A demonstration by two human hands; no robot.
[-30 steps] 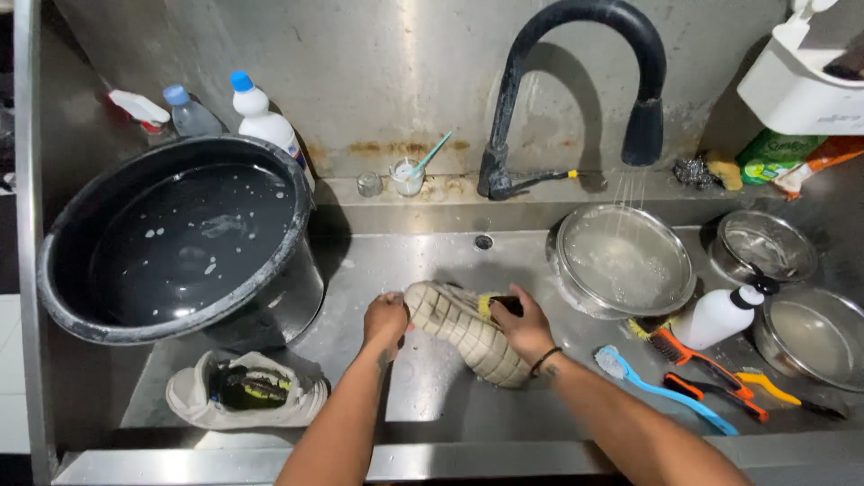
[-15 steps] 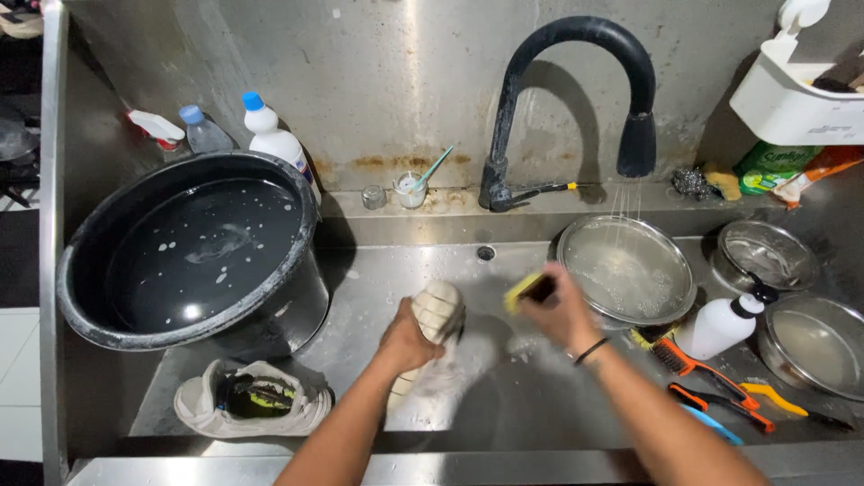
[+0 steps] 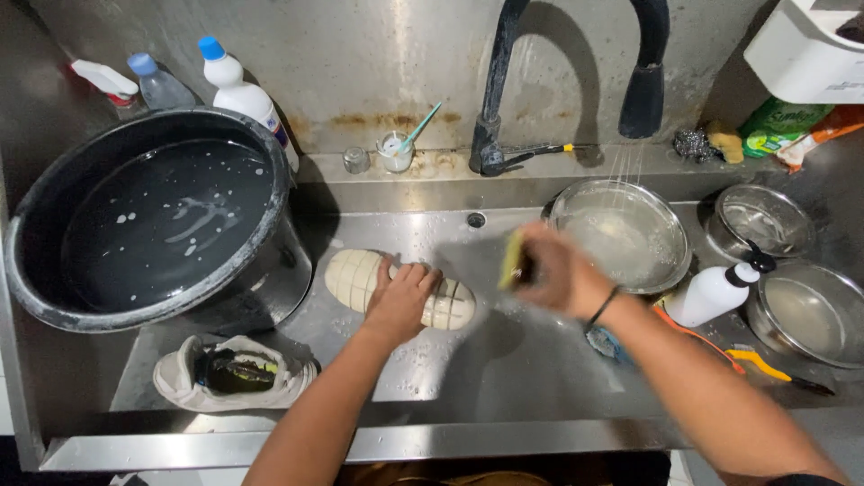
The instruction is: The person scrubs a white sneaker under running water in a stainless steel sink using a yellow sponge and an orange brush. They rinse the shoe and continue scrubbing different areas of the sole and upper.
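Shoe lies sole-up on wet sink floor, pinned flat under left hand, palm down, fingers spread across its middle. Right hand is just right of it, raised and blurred, closed around yellow scrub sponge. Sole looks stiff, rubbery, soapy-slick; probably light. Best grip: sides at mid-sole. Second shoe sits near left forearm.

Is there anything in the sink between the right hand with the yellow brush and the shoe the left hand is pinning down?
Nothing visible does. The right hand holds the yellow brush just right of the sole-up shoe, with only bare wet sink floor between them. The left hand presses on the shoe's middle, leaving its ends exposed.
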